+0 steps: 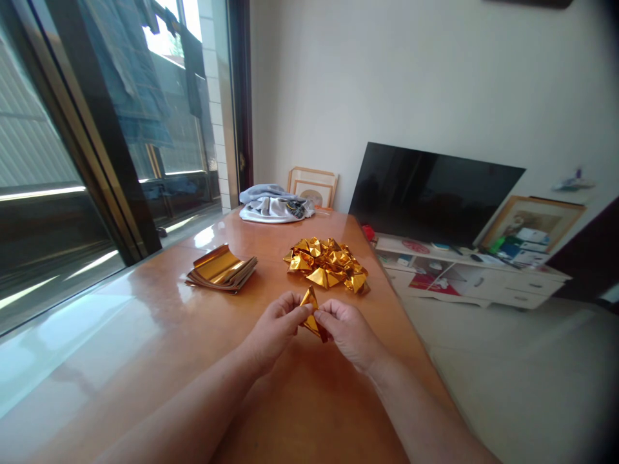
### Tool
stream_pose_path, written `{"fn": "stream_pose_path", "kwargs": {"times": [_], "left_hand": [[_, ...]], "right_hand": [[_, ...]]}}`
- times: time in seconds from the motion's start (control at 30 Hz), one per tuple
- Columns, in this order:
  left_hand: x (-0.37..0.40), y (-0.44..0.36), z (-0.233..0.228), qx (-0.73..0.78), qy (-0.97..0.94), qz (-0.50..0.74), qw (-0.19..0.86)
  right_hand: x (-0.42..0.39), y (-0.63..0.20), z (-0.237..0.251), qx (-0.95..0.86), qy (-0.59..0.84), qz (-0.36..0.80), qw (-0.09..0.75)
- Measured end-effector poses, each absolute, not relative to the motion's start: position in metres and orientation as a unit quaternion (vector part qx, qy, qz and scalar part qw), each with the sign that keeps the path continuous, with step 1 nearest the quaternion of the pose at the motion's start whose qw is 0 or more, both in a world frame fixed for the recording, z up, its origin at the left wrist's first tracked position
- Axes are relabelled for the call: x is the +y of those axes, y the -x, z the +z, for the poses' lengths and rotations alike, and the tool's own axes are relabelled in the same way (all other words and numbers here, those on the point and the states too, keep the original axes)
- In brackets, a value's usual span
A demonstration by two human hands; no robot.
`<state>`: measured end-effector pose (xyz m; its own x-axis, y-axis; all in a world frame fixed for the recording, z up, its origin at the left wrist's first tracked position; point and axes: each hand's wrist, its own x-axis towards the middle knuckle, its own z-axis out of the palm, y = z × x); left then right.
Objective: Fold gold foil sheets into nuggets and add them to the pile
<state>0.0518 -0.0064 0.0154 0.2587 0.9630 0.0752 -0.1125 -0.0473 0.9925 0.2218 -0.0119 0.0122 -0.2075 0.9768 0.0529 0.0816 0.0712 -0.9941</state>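
Observation:
Between my two hands is a piece of gold foil paper [311, 298], folded to a pointed shape and held above the table. My left hand [282, 320] pinches its left side between thumb and fingers. On its right side my right hand [344, 324] grips the same piece, fingers closed. Just beyond my hands lies a pile of folded gold foil pieces [333, 263]. To the left sits a stack of gold foil sheets [222, 269], its top sheet curling up.
The glossy wooden table [159, 361] has its right edge beside my right arm. Folded clothes [273, 205] lie at its far end, near framed pictures [312, 183]. Beyond the right edge stand a television [430, 193] and a white cabinet [512, 290]. A glass door [62, 142] is at left.

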Motion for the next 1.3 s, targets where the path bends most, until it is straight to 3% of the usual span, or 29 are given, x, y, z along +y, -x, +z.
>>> {"fn": "stream_pose_path", "kwargs": {"times": [0.33,0.8,1.3], "left_hand": [[-0.003,-0.049,0.014,0.366,-0.473,0.483,0.639],[0.0,-0.045,0.016,0.38,-0.416,0.535,0.629],[-0.004,-0.047,0.022,0.335,-0.416,0.504,0.679]], "right_hand": [[-0.018,-0.219,0.015,-0.669,0.474,0.414,0.395],[-0.021,-0.215,0.019,-0.653,0.442,0.48,0.385],[-0.019,-0.212,0.013,-0.616,0.437,0.508,0.414]]}}
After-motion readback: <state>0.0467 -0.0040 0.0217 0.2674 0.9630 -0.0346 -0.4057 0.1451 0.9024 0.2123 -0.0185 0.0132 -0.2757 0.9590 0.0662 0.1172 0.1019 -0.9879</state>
